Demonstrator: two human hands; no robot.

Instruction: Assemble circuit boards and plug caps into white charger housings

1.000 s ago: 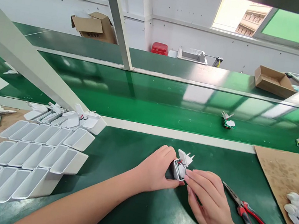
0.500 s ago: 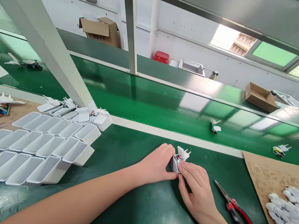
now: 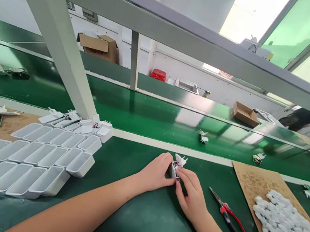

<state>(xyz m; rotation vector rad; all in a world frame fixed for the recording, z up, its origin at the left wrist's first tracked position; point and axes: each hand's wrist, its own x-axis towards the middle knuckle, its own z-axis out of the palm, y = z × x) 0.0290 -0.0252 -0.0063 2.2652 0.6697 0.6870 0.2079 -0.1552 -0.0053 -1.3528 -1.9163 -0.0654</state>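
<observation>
My left hand (image 3: 157,174) is closed round the left side of a small white adapter housing (image 3: 173,170), which stands on the green bench with its open end up. A white plug piece with two pins (image 3: 180,160) sticks out, tilted, over that opening, and some wiring shows inside. My right hand (image 3: 192,194) is closed on the near right side, its fingers at the opening and the thumb low by the housing; the fingertips hide part of it. To the right of this hand lie long-nose pliers (image 3: 226,211) with red and black handles.
Rows of open white housings (image 3: 47,183) stand at left, with several plug-fitted ones (image 3: 83,125) behind. Cardboard at right bears a pile of white pieces (image 3: 286,231). Beyond the bench edge, a green conveyor (image 3: 155,112) carries small circuit boards (image 3: 203,138). A metal post (image 3: 66,47) rises at left.
The camera view has tilted up and turned a little to the right. Both hands keep their hold on the housing, with hardly any visible shift of the fingers.
</observation>
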